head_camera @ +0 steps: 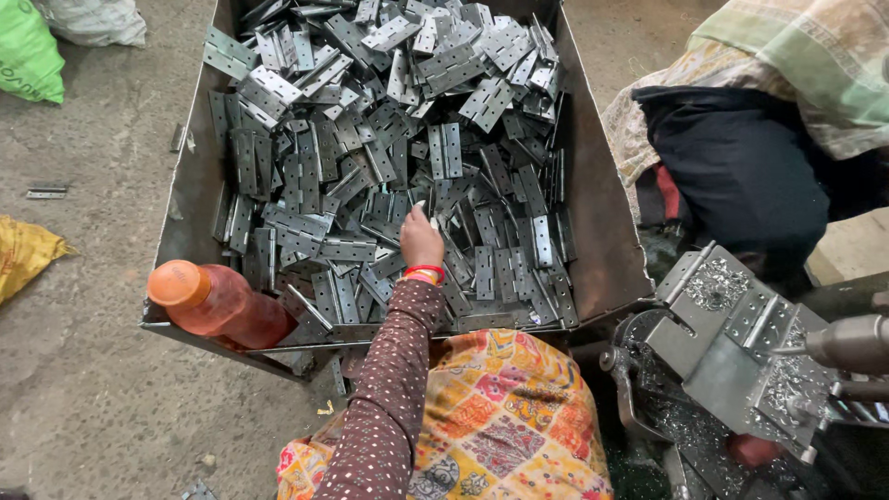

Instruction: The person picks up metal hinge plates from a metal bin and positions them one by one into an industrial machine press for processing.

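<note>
Hinges (389,157) heaped loose in metal tray (602,231) for picking; left hand (421,239) pinches 1 hinge; right hand unseen.

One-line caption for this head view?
Left hand reaches into a metal tray heaped with steel hinges; orange bottle lies in its corner.
</note>
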